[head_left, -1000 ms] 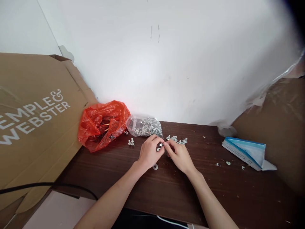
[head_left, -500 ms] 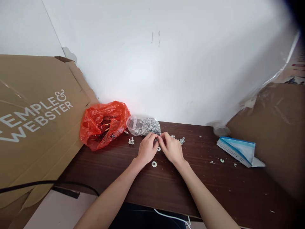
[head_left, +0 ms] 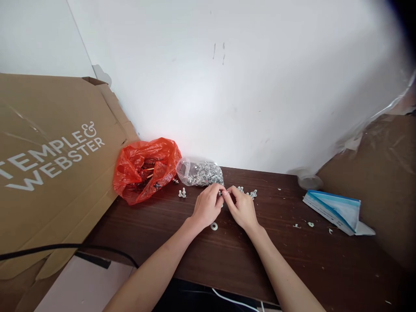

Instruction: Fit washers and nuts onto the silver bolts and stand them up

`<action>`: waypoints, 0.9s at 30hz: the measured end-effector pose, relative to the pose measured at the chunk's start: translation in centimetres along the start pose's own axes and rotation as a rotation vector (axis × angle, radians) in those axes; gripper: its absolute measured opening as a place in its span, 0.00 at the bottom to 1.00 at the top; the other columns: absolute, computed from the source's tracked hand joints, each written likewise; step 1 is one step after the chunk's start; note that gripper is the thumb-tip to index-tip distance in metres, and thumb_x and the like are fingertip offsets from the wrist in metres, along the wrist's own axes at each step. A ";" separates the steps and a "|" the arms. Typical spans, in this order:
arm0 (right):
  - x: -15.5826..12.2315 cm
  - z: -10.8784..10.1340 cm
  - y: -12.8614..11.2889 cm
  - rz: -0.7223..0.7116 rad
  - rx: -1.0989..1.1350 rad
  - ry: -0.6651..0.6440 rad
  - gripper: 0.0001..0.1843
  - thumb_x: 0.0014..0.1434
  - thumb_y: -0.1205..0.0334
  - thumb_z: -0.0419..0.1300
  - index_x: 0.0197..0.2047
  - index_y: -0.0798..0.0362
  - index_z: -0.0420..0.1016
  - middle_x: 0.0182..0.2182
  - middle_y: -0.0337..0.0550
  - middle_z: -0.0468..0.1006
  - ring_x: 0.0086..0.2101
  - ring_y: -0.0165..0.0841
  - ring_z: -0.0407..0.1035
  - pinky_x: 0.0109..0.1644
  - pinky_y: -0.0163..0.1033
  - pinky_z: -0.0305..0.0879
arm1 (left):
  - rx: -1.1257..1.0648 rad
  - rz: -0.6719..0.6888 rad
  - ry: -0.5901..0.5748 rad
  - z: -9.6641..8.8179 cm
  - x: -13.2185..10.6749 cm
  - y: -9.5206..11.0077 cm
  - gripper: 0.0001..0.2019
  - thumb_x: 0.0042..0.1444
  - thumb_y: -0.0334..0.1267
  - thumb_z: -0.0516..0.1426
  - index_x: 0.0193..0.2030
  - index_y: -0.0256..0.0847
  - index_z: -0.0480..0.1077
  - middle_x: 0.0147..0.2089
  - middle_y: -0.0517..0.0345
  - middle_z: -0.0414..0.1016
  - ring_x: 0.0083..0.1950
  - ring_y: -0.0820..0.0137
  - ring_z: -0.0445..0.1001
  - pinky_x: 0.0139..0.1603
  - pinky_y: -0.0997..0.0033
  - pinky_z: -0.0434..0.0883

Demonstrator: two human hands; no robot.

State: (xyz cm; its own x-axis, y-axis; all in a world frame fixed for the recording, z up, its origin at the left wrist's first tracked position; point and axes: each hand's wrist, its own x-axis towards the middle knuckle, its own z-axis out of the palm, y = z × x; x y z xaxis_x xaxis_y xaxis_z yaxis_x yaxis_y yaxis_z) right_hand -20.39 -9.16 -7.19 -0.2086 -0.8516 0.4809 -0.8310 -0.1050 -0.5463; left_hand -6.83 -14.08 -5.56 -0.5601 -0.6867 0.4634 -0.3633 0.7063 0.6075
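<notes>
You have both hands drawn together over the tabletop [head_left: 276,242], the thumb and fingers of your left hand [head_left: 222,189] and of your right hand [head_left: 226,192] closed in on one small metal part [head_left: 220,193] between them, just in front of the clear bag of hardware [head_left: 206,173]. Your fingers hide most of that part, so its exact kind can't be told. The likeliest trouble is a slip: it is tiny, smooth-looking and pinched only by the tips, so uneven pressure could flick it away, perhaps among the loose bolts [head_left: 253,194] beyond your right hand. A dropped wrist or sleeveless forearm might also push the flat washer [head_left: 213,226] lying nearer you, and a sideways sweep to your left could topple the two upright bolts [head_left: 182,193]. Compared with half a second ago, your joined fingertips sit a little farther right over the tabletop, and the second washer [head_left: 222,205] beneath them, then plainly visible, is now nearly all covered. The whole view has also shifted slightly, while the clear bag and the upright bolts keep their places.
</notes>
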 end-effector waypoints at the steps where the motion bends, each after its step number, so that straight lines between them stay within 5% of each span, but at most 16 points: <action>1: 0.0 0.0 0.0 0.006 0.001 0.000 0.21 0.65 0.46 0.45 0.33 0.53 0.68 0.23 0.39 0.72 0.23 0.29 0.64 0.30 0.33 0.52 | -0.003 0.000 0.003 0.0 0.0 0.0 0.05 0.60 0.31 0.49 0.41 0.42 0.64 0.40 0.58 0.72 0.35 0.71 0.68 0.36 0.72 0.65; 27: 0.6 -0.6 0.2 -0.025 0.092 -0.077 0.20 0.65 0.46 0.47 0.34 0.53 0.68 0.21 0.36 0.70 0.22 0.28 0.63 0.29 0.32 0.53 | -0.041 -0.002 0.012 -0.1 0.2 0.1 0.05 0.60 0.31 0.50 0.40 0.42 0.65 0.38 0.60 0.70 0.33 0.74 0.67 0.32 0.76 0.64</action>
State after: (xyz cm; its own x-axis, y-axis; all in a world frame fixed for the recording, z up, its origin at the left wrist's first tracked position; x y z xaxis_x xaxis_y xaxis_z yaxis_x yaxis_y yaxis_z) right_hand -20.99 -9.36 -6.65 -0.1455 -0.8845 0.4433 -0.7837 -0.1704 -0.5972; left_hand -6.94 -14.14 -5.37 -0.5502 -0.6903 0.4699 -0.3331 0.6974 0.6345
